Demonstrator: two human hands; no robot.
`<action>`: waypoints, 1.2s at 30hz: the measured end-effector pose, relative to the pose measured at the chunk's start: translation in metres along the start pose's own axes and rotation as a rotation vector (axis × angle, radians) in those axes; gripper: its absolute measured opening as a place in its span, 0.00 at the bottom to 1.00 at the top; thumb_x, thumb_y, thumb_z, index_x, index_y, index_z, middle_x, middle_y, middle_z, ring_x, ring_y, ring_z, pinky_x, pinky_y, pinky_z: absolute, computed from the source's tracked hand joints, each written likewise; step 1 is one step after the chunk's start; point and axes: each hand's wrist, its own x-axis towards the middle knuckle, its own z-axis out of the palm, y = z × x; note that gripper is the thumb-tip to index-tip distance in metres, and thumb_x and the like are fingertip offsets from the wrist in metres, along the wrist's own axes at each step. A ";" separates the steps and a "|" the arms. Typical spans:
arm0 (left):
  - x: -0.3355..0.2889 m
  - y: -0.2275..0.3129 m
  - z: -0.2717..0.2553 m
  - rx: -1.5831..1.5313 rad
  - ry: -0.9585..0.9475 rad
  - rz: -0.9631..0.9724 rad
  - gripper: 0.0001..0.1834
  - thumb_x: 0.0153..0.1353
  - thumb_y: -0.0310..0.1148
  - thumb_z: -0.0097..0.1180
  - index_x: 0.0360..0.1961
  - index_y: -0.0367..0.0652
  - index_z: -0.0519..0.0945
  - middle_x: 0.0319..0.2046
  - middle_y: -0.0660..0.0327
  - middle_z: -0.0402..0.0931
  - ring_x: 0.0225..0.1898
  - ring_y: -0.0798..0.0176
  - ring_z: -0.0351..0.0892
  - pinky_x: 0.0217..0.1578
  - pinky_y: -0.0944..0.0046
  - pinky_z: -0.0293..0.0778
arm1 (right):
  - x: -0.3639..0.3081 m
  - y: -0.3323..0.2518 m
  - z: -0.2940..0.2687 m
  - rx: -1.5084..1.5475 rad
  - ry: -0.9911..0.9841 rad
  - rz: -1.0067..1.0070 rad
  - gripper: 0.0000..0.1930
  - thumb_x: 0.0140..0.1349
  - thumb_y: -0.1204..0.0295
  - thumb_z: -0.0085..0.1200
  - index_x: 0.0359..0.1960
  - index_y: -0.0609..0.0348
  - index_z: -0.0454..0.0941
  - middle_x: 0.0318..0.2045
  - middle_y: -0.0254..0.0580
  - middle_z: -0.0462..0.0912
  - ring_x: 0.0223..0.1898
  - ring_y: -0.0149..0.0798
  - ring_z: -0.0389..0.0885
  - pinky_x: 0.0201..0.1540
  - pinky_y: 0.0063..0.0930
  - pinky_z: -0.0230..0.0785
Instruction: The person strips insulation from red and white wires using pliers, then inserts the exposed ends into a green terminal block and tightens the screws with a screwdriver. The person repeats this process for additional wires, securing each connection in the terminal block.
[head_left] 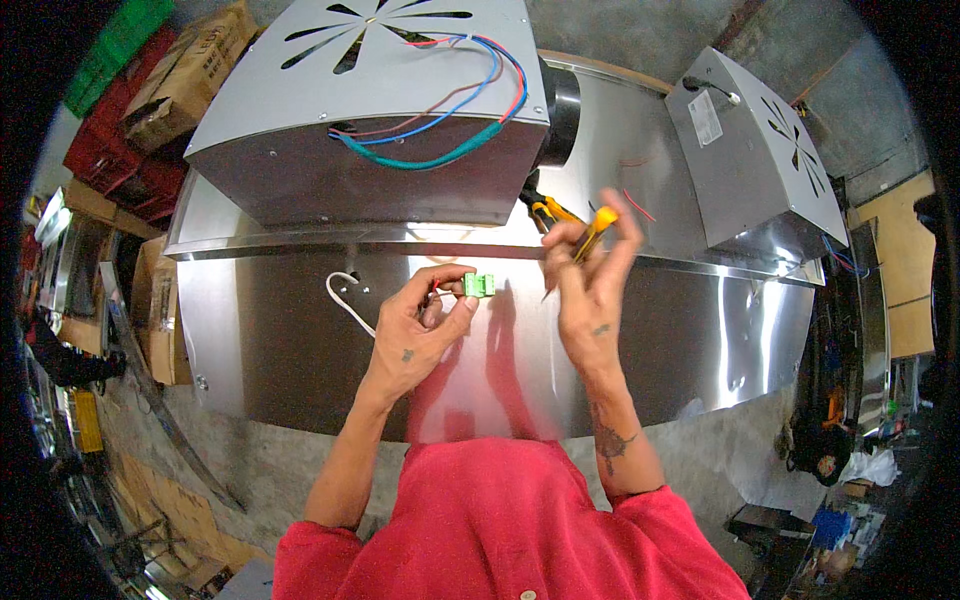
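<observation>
Left hand point(418, 325) pinches the green connector point(479, 286) at its fingertips, above the metal panel point(670, 345). Right hand point(595, 300) has fingers loosely round the yellow-handled screwdriver point(606, 217), right of the connector, apart, long axis slanting down-left; exact grip blurred.

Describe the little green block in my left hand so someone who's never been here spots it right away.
Find the bigger grey metal box with slotted vents at the top, then drop to the shiny metal surface below it. Above that surface, your left hand pinches a small block; its bright green sets it apart from the white cable and yellow-handled tool nearby.
</observation>
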 end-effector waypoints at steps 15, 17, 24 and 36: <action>0.002 -0.001 0.003 -0.039 0.011 0.096 0.20 0.70 0.25 0.65 0.62 0.39 0.79 0.43 0.68 0.79 0.36 0.80 0.73 0.35 0.77 0.68 | -0.030 0.012 0.021 0.088 -0.048 0.343 0.33 0.74 0.74 0.60 0.75 0.56 0.56 0.36 0.36 0.78 0.30 0.24 0.75 0.32 0.21 0.71; 0.003 -0.004 0.002 -0.013 0.009 0.097 0.21 0.70 0.25 0.65 0.62 0.40 0.78 0.42 0.68 0.79 0.37 0.81 0.72 0.36 0.77 0.68 | -0.031 0.014 0.021 0.082 -0.034 0.319 0.32 0.74 0.74 0.60 0.74 0.56 0.57 0.35 0.36 0.79 0.30 0.24 0.76 0.32 0.21 0.71; 0.008 -0.011 -0.006 -0.224 -0.001 0.008 0.24 0.69 0.25 0.67 0.63 0.38 0.72 0.48 0.62 0.80 0.48 0.71 0.81 0.51 0.70 0.76 | -0.024 0.020 0.014 -0.012 -0.063 0.377 0.32 0.74 0.71 0.62 0.73 0.54 0.59 0.34 0.33 0.79 0.32 0.24 0.75 0.34 0.22 0.72; 0.015 -0.001 -0.022 -0.277 -0.147 -0.203 0.18 0.73 0.34 0.65 0.58 0.36 0.82 0.46 0.60 0.85 0.47 0.70 0.81 0.46 0.68 0.77 | -0.023 0.022 0.011 0.059 -0.076 0.458 0.32 0.74 0.69 0.63 0.73 0.54 0.59 0.35 0.34 0.81 0.35 0.24 0.77 0.36 0.22 0.75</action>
